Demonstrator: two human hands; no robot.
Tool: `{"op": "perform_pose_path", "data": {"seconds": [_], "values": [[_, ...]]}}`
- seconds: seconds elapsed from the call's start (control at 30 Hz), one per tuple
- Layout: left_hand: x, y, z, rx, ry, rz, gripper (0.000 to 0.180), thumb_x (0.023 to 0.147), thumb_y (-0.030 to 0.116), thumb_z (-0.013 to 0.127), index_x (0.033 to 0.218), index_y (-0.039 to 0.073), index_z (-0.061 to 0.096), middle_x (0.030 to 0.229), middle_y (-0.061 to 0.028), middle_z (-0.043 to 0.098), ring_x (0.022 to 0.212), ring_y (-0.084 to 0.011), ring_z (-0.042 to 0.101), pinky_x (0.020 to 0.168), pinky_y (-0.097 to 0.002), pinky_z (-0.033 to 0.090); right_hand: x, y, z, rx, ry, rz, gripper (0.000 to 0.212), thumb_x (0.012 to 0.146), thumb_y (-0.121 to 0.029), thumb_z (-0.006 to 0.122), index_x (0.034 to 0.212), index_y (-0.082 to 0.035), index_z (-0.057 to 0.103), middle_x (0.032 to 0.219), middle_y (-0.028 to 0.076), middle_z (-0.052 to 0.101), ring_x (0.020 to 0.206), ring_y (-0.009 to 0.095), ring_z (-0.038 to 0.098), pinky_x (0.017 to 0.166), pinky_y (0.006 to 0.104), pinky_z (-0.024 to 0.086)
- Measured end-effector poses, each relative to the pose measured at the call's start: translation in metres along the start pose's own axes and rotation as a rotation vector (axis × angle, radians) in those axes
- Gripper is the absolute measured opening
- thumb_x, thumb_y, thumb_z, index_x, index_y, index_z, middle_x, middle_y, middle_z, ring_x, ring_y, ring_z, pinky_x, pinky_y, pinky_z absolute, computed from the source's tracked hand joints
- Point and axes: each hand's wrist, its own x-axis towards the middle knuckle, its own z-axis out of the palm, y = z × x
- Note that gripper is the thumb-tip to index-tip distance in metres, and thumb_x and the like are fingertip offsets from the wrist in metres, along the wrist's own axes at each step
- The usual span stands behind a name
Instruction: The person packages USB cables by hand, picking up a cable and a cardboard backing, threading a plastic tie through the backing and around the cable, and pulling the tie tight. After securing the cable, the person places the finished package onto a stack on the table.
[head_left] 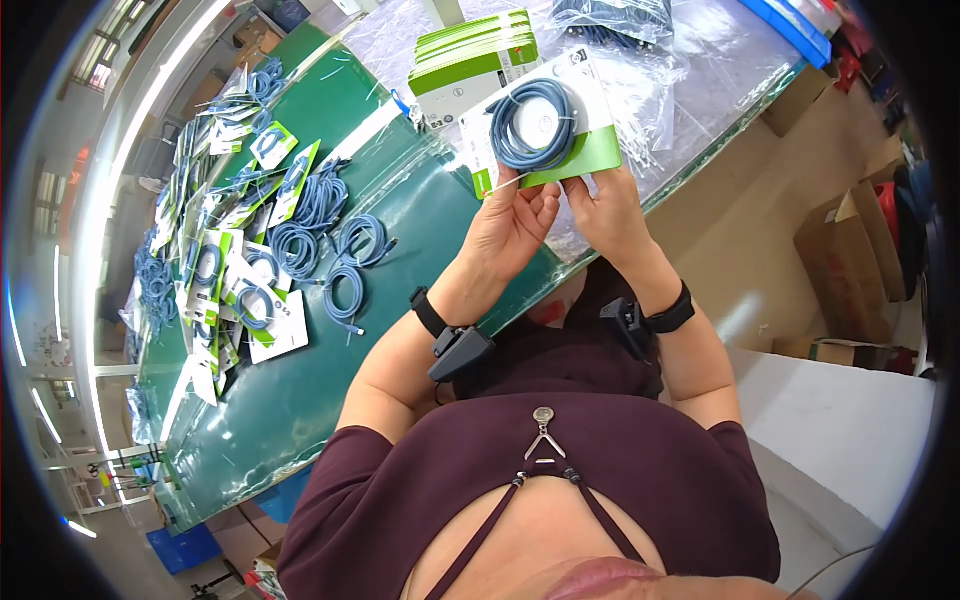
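Observation:
Both my hands hold a white and green packaging card (600,152) by its lower edge, above the near side of the table. A blue-grey cable (530,157) lies coiled against the card's front, bound with small ties. My left hand (512,228) has its thumb at the card's lower left corner and its fingers curled beneath. My right hand (608,212) pinches the lower edge farther right. Just behind the held card stands a stack of green-edged cards (465,82).
On the green table (400,270), left, lie loose coiled cables (322,200) and a heap of carded cables (215,270). Bagged dark cables (620,22) sit at the back. A blue tray (790,28) is at the far right. Cardboard boxes (850,265) stand on the floor, right.

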Motion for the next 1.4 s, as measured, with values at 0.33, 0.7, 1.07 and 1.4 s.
{"op": "perform_pose_path", "data": {"seconds": [0.33,0.7,1.07,1.4], "values": [[0.006,0.007,-0.002,0.375,0.058,0.309,0.026,0.095,0.024,0.057,0.115,0.007,0.056,0.102,-0.0074,0.066,0.087,-0.0185,0.066,0.071,-0.0306,0.056,-0.014,-0.02,-0.019,-0.495,0.032,-0.203,0.022,0.074,-0.007,0.072,0.094,-0.007,0.064,0.094,0.008,0.061,0.082,0.028,0.057,0.079,0.0385,0.041],[0.002,0.0,0.009,0.576,-0.041,0.569,0.022,0.091,0.007,0.061,0.112,0.001,0.057,0.098,-0.0068,0.066,0.086,-0.0158,0.064,0.075,-0.031,0.054,-0.003,-0.011,-0.002,-0.313,0.084,-0.364,0.012,0.077,0.003,0.066,0.085,-0.003,0.06,0.098,0.008,0.062,0.08,0.026,0.058,0.07,0.0372,0.046],[0.005,0.007,-0.002,0.709,0.051,0.646,0.019,0.086,-0.004,0.062,0.105,-0.001,0.06,0.098,-0.0067,0.066,0.085,-0.014,0.063,0.075,-0.0275,0.052,0.007,-0.005,-0.009,-0.203,-0.137,-0.216,0.012,0.081,0.01,0.06,0.087,0.0,0.056,0.1,0.017,0.062,0.079,0.028,0.062,0.067,0.0324,0.052],[-0.013,0.05,0.044,1.581,-0.493,1.363,0.026,0.071,0.008,0.072,0.096,0.003,0.067,0.092,-0.0102,0.067,0.073,-0.0205,0.065,0.063,-0.0279,0.052,-0.018,-0.004,0.004,0.228,0.189,0.259,0.016,0.077,0.005,0.066,0.093,-0.001,0.067,0.098,0.013,0.066,0.09,0.029,0.065,0.077,0.0361,0.052]]}}
